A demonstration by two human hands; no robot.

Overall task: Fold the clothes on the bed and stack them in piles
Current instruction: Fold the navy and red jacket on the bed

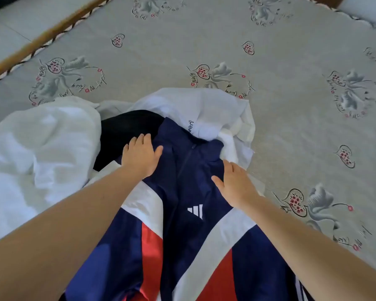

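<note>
A navy track jacket (182, 192) with white and red panels and a three-stripe logo lies front-up on the bed, collar pointing away from me. My left hand (140, 158) lies flat on its left shoulder, fingers straight. On the jacket's right shoulder rests my right hand (237, 185), also flat, its fingers toward the collar. Beyond the collar is a crumpled white garment (206, 109) with small dark lettering. A black garment (122, 135) shows under the jacket's left side. Another bulky white cloth (41, 153) is heaped at the left.
The bed (291, 61) has a grey sheet printed with flowers and hearts. A wooden bed edge (41, 42) runs diagonally at the upper left, with pale floor beyond. Bare sheet stretches across the far half and the right side.
</note>
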